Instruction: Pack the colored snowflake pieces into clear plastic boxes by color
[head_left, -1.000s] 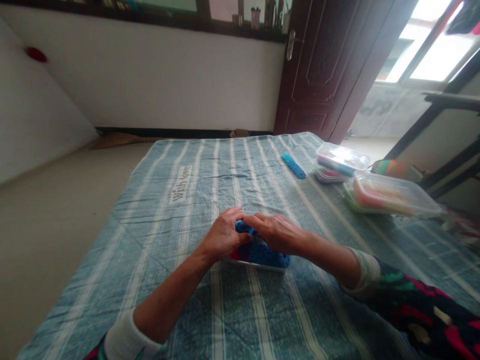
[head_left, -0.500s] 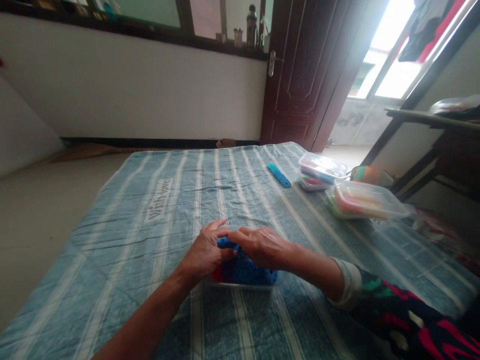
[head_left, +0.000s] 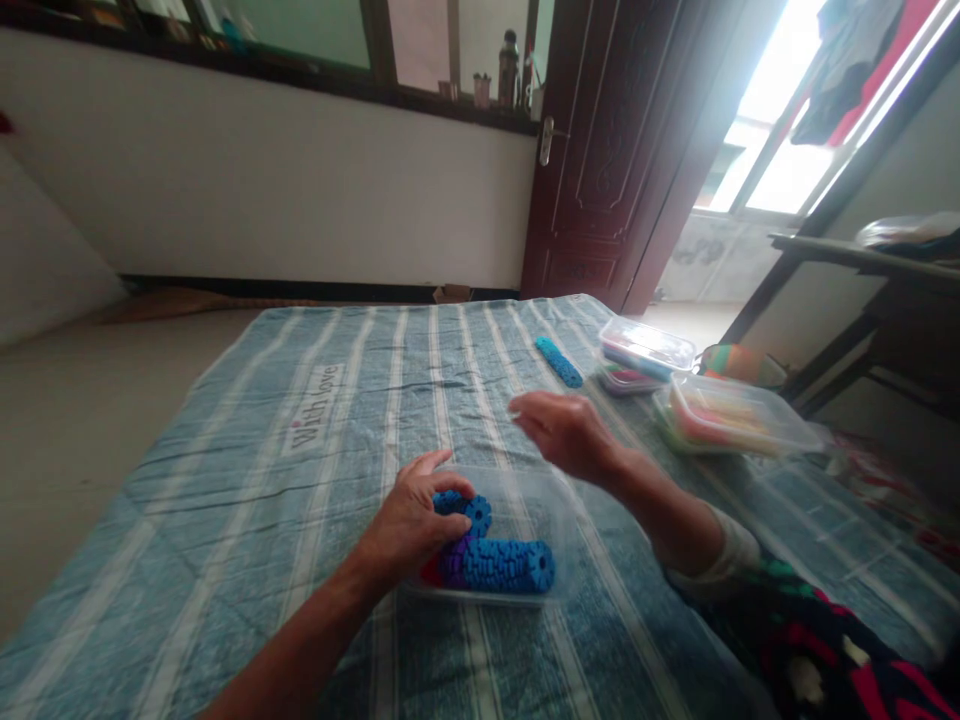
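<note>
Before me lies a clear plastic box (head_left: 561, 515) holding stacks of notched plastic discs. My left hand (head_left: 416, 515) reaches over its left side, thumb and fingers pinching a short blue disc stack (head_left: 478, 515). In front of that stack, a longer blue disc roll (head_left: 510, 566) lies along the box's near side, with purple discs (head_left: 452, 562) and a red piece (head_left: 430, 571) at its left end. My right hand (head_left: 566, 432) is raised above the box's far right corner, apart from it. Its fingers stretch leftward, slightly blurred, with nothing visible in them.
A separate blue disc stack (head_left: 559, 362) lies farther back on the striped bedspread (head_left: 360, 400). Lidded boxes with coloured contents (head_left: 646, 347) and another stacked box (head_left: 739, 412) stand at right. A clear lid-like sheet (head_left: 825, 520) lies nearer. Behind are a brown door (head_left: 592, 200) and a wooden table (head_left: 862, 252).
My right hand has left the blue discs and moved up and right, uncovering the box's inside. My left hand stays at the box, still pinching the short stack.
</note>
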